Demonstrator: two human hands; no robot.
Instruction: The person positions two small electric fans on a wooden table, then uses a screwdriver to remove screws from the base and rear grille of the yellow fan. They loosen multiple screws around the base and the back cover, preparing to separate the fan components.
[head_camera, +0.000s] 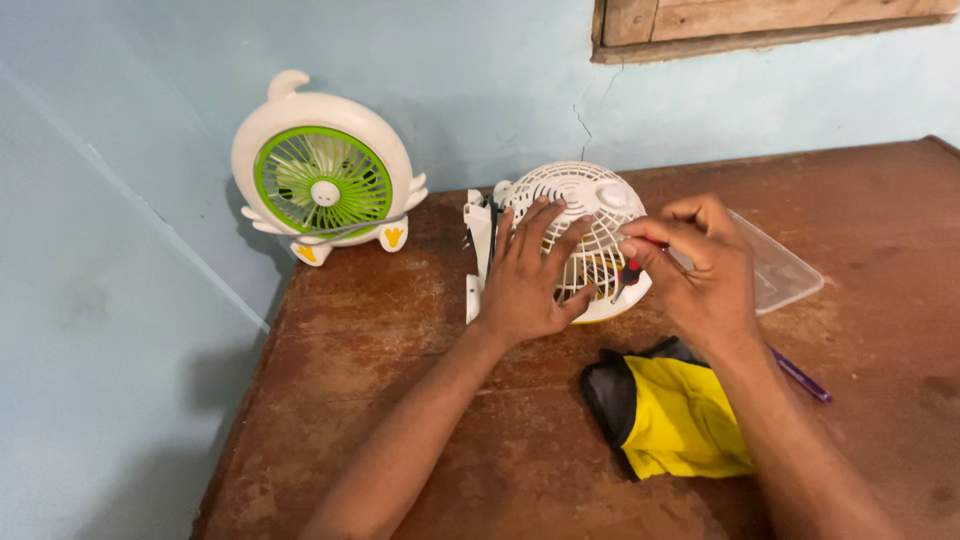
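Near edge of the brown wooden desk (400, 400): both forearms come in from below; a yellow and black cloth pouch (672, 412) lies just under the right wrist, a purple pen (800, 376) beside it toward the right edge, partly hidden by the arm.

Mid desk: left hand (525, 275) lies flat, fingers spread wide and pressed on the grille of a small white fan (585, 200) lying face up; it steadies rather than grips; right hand (705, 270) has fingers curled, thumb and forefinger pinched round a small red-handled screwdriver (632, 272), its tip down at the fan's near rim; a white back part of the fan (480, 250) stands just left of the grille.

Behind the right hand: a clear plastic tray (785, 272), partly covered.

Far left corner, well apart from the hands: a white fan with a green grille (322, 180), upright on small feet against the pale blue wall (500, 80).
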